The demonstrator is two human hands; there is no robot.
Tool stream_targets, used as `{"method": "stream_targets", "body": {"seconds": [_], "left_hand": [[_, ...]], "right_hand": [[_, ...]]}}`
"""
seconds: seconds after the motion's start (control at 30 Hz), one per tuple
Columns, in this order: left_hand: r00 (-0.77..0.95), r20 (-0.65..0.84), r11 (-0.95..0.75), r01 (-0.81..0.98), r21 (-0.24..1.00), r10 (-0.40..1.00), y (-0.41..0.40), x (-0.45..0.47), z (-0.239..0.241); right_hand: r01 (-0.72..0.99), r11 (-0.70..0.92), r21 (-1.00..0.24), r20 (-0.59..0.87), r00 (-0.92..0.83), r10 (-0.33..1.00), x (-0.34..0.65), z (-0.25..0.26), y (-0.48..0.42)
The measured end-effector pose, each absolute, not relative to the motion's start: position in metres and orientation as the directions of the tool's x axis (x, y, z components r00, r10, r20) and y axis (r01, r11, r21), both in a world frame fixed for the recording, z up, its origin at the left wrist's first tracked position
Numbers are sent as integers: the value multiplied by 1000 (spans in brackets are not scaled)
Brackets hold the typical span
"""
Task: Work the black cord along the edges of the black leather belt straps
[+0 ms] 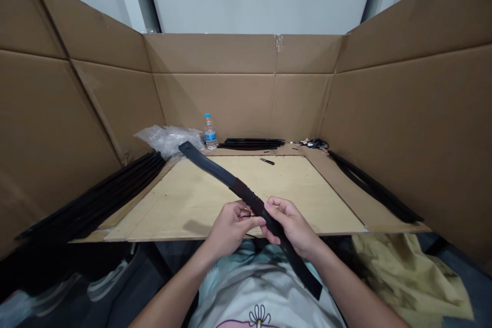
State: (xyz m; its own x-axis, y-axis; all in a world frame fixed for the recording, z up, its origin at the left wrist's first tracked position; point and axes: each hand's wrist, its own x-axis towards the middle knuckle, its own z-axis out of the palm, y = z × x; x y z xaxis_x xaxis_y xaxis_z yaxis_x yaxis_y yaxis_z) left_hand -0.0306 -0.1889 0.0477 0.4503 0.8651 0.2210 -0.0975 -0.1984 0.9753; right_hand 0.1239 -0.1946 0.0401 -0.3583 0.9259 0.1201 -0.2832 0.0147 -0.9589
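Observation:
A long, slightly curved black strip [209,166] slants across the front of the table, its far end up and left, its near end over my lap. Around its middle runs a dark brown, ridged wrapped section [246,192]. My right hand [288,223] grips the strip just below that section, thumb on top and fingers underneath. Close on the left, my left hand [238,225] pinches a thin black cord [251,216] between thumb and finger, beside the strip. Part of the cord hangs below the left hand; where it joins the strip is hidden.
Cardboard walls [215,95] surround the pale board [192,192]. Black strips [115,189] are stacked at left, with others [251,142] at the back and right. A plastic bag [169,138], water bottle [210,133], small cutter [267,161] and tangled black cords [315,143] lie farther back.

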Motion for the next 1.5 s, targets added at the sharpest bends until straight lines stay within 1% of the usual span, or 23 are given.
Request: {"method": "stream_targets", "body": {"seconds": [0.1,0.3,0.5,0.67,0.87,1.2,1.5], "left_hand": [[385,232,-209,-101,973,893,-190,-33,48],[438,233,-210,-101,972,868,-197,-37,54],[418,212,-246,30,969,883,-199,-41,57],[419,218,-255,33,966,881,-200,-42,55],[395,223,-250,15,968,891,-203,-41,55],[375,308,-364,88,927,875,-205,-41,56],[372,316,-373,90,924,873,-209,-40,59]], "right_hand": [[-339,-23,-940,112,-372,921,121,40,-197],[-367,-77,-927,76,-385,920,118,39,-199],[-378,-179,-908,-9,-411,912,120,42,-200],[-395,-261,-881,-64,-447,892,122,43,-202],[-380,-284,-880,-92,-449,889,122,44,-203],[-390,-356,-849,-137,-489,861,123,49,-204],[-384,-375,-844,-140,-517,845,123,50,-206]]}}
